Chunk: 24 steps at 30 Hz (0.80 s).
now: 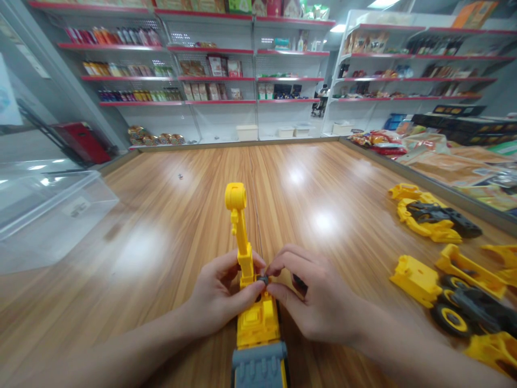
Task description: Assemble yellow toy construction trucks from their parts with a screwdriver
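Note:
A yellow toy excavator (255, 325) with a grey rear part stands at the near middle of the wooden table, its arm raised and pointing away from me. My left hand (220, 288) wraps round the base of that arm, thumb pressed toward a small dark part (263, 278). From the other side, my right hand (313, 291) closes thumb and fingertips at the same dark part, beside the excavator's front. Whether the dark part is a screw or a small fitting, I cannot tell. Another dark object shows partly under my right palm.
Yellow and black toy vehicle parts (430, 213) lie at the right, with a wheeled chassis (456, 312) nearer me. A clear plastic bin (60, 215) stands left. Small metal bits (180, 176) lie farther back. Bagged goods (452, 156) sit beyond the right edge.

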Each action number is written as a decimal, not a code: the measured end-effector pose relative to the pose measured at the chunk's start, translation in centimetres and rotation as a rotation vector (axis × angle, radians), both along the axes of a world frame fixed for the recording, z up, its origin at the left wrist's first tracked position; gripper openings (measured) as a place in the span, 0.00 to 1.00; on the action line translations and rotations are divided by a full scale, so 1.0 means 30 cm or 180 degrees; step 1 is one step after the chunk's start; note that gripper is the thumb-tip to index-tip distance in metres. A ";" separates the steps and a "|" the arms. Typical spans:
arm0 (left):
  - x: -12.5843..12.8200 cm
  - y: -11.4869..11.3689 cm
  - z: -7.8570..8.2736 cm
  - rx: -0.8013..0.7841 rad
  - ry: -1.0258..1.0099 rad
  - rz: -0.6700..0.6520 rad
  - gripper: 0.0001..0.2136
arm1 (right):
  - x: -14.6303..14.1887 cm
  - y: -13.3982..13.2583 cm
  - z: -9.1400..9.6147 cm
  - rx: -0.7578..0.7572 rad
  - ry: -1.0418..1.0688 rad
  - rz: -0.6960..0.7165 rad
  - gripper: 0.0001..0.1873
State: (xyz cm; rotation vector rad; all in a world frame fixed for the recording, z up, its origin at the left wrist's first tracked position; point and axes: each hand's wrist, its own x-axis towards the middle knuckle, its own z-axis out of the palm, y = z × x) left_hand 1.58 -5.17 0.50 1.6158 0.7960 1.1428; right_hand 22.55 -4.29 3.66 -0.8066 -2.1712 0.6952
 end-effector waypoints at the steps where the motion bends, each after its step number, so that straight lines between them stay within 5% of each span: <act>1: -0.001 0.001 -0.003 -0.0006 0.0004 0.0003 0.07 | 0.000 0.001 0.001 0.0008 0.0004 -0.0013 0.06; 20: -0.011 0.004 -0.025 0.0346 0.0203 0.0092 0.15 | -0.001 -0.002 -0.001 0.0003 -0.0100 0.0057 0.01; 24: -0.008 0.006 -0.018 0.0341 0.0250 0.0096 0.15 | 0.006 -0.004 0.009 0.0042 -0.0091 -0.0001 0.07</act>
